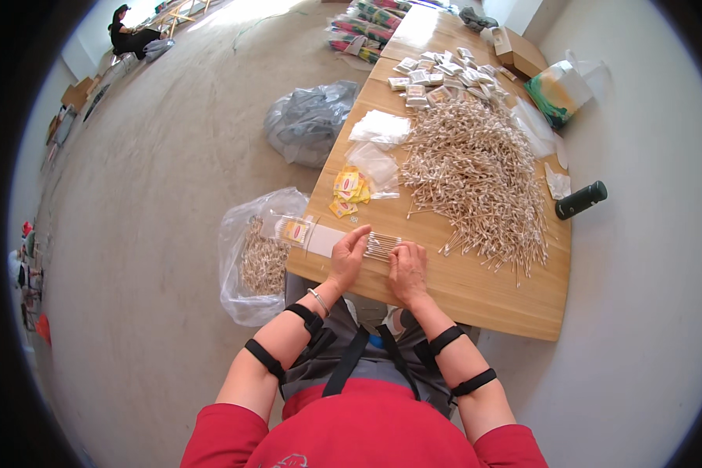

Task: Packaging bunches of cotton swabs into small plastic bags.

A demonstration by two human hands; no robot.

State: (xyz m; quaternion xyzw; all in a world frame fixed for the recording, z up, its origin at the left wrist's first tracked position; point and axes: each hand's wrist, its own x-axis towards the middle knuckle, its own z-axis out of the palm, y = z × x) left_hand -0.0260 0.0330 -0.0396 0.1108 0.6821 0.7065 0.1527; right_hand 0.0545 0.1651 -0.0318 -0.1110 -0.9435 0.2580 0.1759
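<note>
A flat row of cotton swabs (382, 246) lies side by side between my hands near the table's front edge. Its left end is pinched by my left hand (349, 256), fingers pressed together. My right hand (408, 271) closes on the right end, with its fingers curled. A white strip (324, 240) lies just left of my left hand. At that strip's outer end, a clear bag (294, 230) holding swabs and a yellow card sticks out over the table's edge. A large heap of loose cotton swabs (476, 171) spreads beyond my right hand.
Yellow cards (349, 187) and clear bags (374, 162) lie on the wooden table (515, 312). Filled packs (444, 74) pile farther back, near a cardboard box (516, 51). A dark bottle (581, 200) is at the right edge. A swab-filled plastic sack (238, 257) stands left.
</note>
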